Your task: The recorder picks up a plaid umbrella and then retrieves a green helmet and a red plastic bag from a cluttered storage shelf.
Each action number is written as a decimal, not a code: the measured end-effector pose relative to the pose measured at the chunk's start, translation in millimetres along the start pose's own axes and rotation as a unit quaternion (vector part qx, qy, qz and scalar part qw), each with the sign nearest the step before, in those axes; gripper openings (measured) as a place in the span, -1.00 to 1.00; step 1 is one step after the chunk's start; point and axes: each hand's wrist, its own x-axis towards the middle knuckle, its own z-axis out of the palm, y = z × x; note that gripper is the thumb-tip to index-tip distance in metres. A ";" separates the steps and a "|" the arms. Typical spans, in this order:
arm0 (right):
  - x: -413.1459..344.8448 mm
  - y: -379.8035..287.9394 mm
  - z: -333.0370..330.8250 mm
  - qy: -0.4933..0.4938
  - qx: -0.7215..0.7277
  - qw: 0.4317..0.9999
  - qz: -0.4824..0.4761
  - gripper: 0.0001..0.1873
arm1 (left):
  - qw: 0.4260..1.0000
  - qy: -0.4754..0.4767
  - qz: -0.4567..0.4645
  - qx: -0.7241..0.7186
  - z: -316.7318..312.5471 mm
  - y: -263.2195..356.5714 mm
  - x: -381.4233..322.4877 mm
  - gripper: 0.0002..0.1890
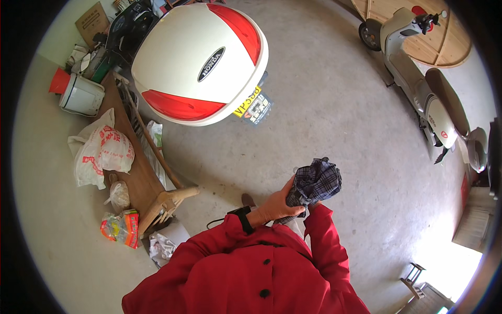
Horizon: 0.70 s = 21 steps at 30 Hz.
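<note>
A bunched dark plaid cloth [317, 179] is held up in front of my red jacket [251, 274]. My left hand [274, 206] grips it from the left, with the thumb across its lower part. Only a sliver of my right hand [313, 205] shows at the end of the right sleeve, under the cloth; its fingers are hidden. A black band [245, 220] circles my left wrist. Farther ahead stands a scooter's white Honda top box [184, 59] with red reflectors, above a yellow plate [248, 103] bearing writing.
At left, a wooden bench [137, 145] carries white printed plastic bags [108, 151] and a bucket [82, 94]. A wooden pole [151, 143] leans along it. A pale scooter [415, 82] stands at right before a round wooden tabletop [439, 43]. A small stool [413, 274] is at lower right on the concrete floor [313, 98].
</note>
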 end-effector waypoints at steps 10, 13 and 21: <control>0.7 20.9 4.9 -0.010 -0.024 1.000 -0.002 -0.84 | 1.000 -0.018 -0.018 0.007 -0.2 8.3 -2.3 -0.10; -1.6 25.5 4.1 -0.018 -0.030 0.999 0.001 -0.84 | 0.999 -0.020 -0.033 0.016 -0.8 6.2 -2.7 -0.13; -6.5 -64.3 -28.8 -0.072 -0.055 0.956 0.279 -0.83 | 0.987 0.116 -0.043 -0.098 -15.1 -21.4 2.5 -0.11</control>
